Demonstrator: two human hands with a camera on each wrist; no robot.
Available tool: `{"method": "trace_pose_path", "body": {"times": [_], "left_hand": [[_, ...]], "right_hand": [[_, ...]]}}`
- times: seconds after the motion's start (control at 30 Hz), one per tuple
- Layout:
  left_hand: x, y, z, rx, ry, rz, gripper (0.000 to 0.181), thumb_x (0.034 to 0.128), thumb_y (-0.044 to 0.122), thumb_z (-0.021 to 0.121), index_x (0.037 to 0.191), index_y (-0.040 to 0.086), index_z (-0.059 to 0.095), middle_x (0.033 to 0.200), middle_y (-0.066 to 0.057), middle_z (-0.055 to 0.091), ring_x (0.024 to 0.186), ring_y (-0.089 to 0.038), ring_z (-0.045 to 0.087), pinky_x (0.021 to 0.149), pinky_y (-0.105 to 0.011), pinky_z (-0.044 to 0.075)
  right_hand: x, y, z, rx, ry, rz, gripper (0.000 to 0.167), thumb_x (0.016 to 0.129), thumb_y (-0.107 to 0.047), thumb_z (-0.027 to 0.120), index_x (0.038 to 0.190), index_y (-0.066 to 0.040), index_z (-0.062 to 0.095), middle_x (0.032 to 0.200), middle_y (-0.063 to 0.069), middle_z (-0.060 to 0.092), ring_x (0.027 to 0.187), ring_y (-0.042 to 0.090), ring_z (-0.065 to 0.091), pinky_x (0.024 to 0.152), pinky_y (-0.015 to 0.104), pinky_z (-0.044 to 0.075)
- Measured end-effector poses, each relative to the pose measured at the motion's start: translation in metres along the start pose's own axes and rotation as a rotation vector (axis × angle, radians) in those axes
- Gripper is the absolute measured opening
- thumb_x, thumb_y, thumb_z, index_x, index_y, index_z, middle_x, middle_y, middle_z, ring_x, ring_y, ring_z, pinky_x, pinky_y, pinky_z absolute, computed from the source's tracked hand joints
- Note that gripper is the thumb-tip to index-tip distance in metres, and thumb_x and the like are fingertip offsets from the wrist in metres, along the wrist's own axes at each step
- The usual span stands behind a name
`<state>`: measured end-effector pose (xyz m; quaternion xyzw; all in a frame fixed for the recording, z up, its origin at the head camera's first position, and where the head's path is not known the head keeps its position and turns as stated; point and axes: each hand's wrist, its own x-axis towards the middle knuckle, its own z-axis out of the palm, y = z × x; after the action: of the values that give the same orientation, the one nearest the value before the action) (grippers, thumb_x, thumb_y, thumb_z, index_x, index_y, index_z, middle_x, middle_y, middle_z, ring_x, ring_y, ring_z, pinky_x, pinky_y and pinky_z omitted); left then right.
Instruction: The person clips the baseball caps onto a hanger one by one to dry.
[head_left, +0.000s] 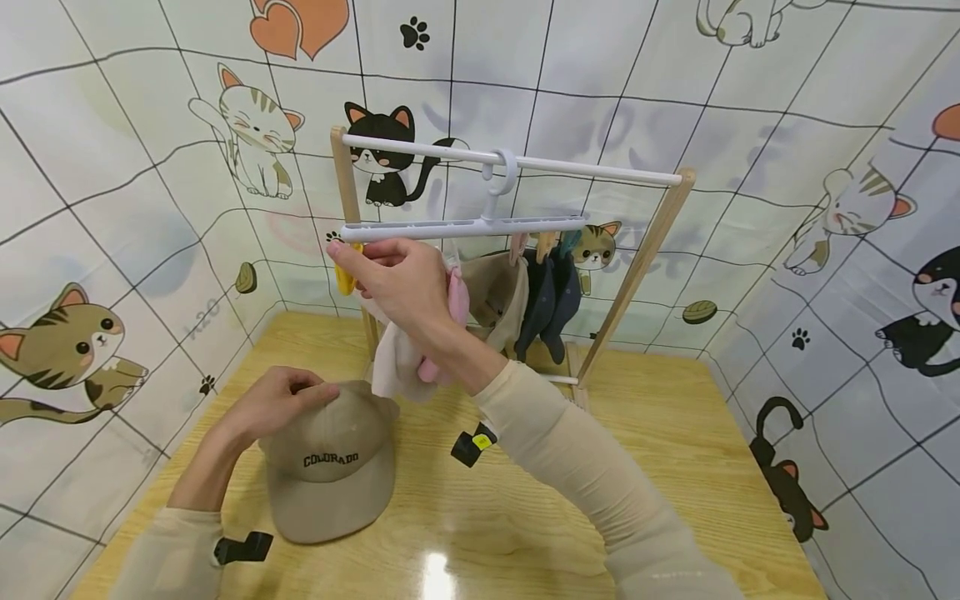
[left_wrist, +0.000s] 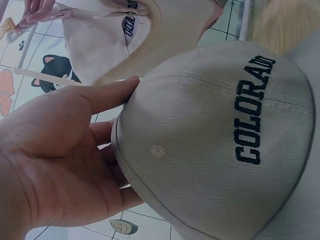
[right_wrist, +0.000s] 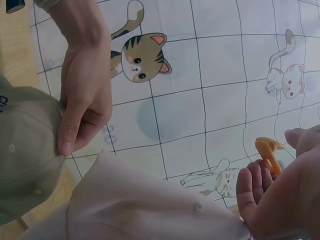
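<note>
A khaki cap (head_left: 330, 496) with COLORADO lettering stands on the table, brim toward me. At its back edge my left hand (head_left: 277, 404) holds the fabric, thumb outside and fingers behind the rim, as the left wrist view shows. My right hand (head_left: 405, 279) is raised to the left end of a white clip hanger (head_left: 450, 231). Its thumb and fingers close around a yellow clothespin (right_wrist: 270, 152) there. Just beside that hand hangs a pale piece (head_left: 396, 362) with a pink part (head_left: 457, 298). The clothespin's jaws are partly hidden.
The hanger hooks over a white rail (head_left: 600, 169) on a wooden-post rack (head_left: 633, 267). Farther right, a beige cloth item (head_left: 498, 296) and dark items (head_left: 551, 304) hang from clips. Behind stands a cat-patterned curtain (head_left: 495, 75); below lies the wooden table (head_left: 517, 525).
</note>
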<state>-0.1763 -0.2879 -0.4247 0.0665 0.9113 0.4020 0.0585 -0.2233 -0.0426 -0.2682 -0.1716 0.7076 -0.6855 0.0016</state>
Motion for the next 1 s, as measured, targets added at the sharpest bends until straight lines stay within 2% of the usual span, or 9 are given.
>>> {"method": "trace_pose_path", "body": {"times": [0.1,0.27,0.37,0.57,0.77,1.0], "left_hand": [[0.001,0.0,0.0,-0.007,-0.017,-0.002,0.029,0.1126,0.035,0.071,0.109,0.009,0.085,0.097,-0.003,0.075,0.082,-0.011,0.057,0.068,-0.029,0.047],[0.001,0.001,0.001,-0.014,-0.014,-0.001,0.029,0.1128,0.035,0.071,0.11,0.01,0.085,0.097,-0.003,0.075,0.081,-0.011,0.057,0.067,-0.029,0.046],[0.001,0.002,0.002,-0.02,-0.013,0.008,0.028,0.113,0.034,0.071,0.111,0.01,0.085,0.099,-0.004,0.077,0.082,-0.011,0.058,0.067,-0.029,0.047],[0.0,0.001,0.002,-0.037,-0.01,0.02,0.026,0.1131,0.03,0.071,0.11,0.009,0.085,0.098,-0.004,0.077,0.081,-0.01,0.058,0.067,-0.028,0.047],[0.001,0.0,0.004,-0.043,-0.007,0.022,0.026,0.113,0.031,0.071,0.111,0.009,0.085,0.1,-0.005,0.078,0.082,-0.01,0.058,0.067,-0.028,0.048],[0.001,0.002,0.006,-0.047,-0.009,0.026,0.026,0.1127,0.031,0.072,0.111,0.009,0.085,0.102,-0.006,0.079,0.082,-0.011,0.06,0.068,-0.029,0.049]], "right_hand": [[0.0,-0.003,0.003,0.018,0.0,0.025,0.04,0.094,-0.042,0.093,0.114,-0.011,0.078,0.096,0.001,0.084,0.079,0.013,0.079,0.078,0.026,0.066],[0.001,-0.001,0.009,0.1,-0.003,0.066,0.032,0.096,-0.033,0.093,0.11,-0.008,0.078,0.094,0.004,0.084,0.074,0.014,0.079,0.079,0.029,0.068],[0.003,0.002,0.009,0.116,-0.003,0.075,0.03,0.097,-0.033,0.092,0.109,-0.008,0.08,0.092,0.005,0.084,0.074,0.015,0.079,0.08,0.029,0.068],[0.004,0.002,0.008,0.094,-0.005,0.086,0.034,0.097,-0.042,0.091,0.109,-0.012,0.08,0.094,0.007,0.084,0.075,0.016,0.079,0.08,0.028,0.067],[0.002,-0.002,0.01,0.04,0.029,0.068,0.037,0.097,-0.049,0.089,0.105,-0.014,0.08,0.091,0.006,0.084,0.075,0.015,0.078,0.077,0.029,0.067],[0.002,-0.003,0.012,0.023,0.058,0.063,0.037,0.098,-0.05,0.088,0.105,-0.014,0.082,0.091,0.005,0.084,0.076,0.016,0.079,0.076,0.029,0.067]]}}
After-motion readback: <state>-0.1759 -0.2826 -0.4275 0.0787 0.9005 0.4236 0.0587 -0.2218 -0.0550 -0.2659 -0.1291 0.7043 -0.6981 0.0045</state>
